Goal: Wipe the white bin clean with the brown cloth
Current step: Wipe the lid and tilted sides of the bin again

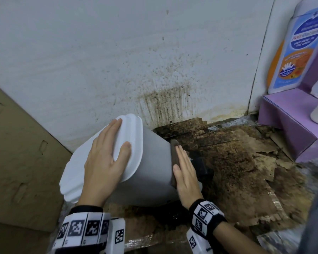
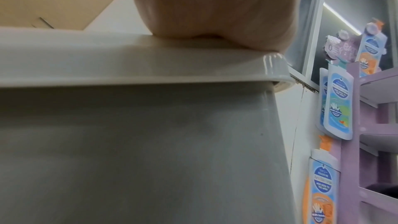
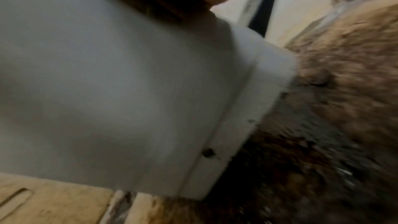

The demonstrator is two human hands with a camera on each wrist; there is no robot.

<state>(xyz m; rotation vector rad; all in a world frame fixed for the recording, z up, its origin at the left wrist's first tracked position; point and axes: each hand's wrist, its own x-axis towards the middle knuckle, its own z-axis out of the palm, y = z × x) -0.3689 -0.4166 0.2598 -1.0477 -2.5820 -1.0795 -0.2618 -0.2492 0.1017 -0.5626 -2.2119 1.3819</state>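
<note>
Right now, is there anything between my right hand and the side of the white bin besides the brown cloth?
Nothing visible. The right hand lies flat, pressing the brown cloth straight against the white bin wall, while the left hand rests flat on the lid.

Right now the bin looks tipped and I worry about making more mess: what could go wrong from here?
The bin leans, steadied only by the left hand lying flat on its lid; it could slip. The right hand presses the cloth with straight fingers, so it might drop onto the filthy cardboard. The bin's base sits near that grime and may pick it up.
</note>
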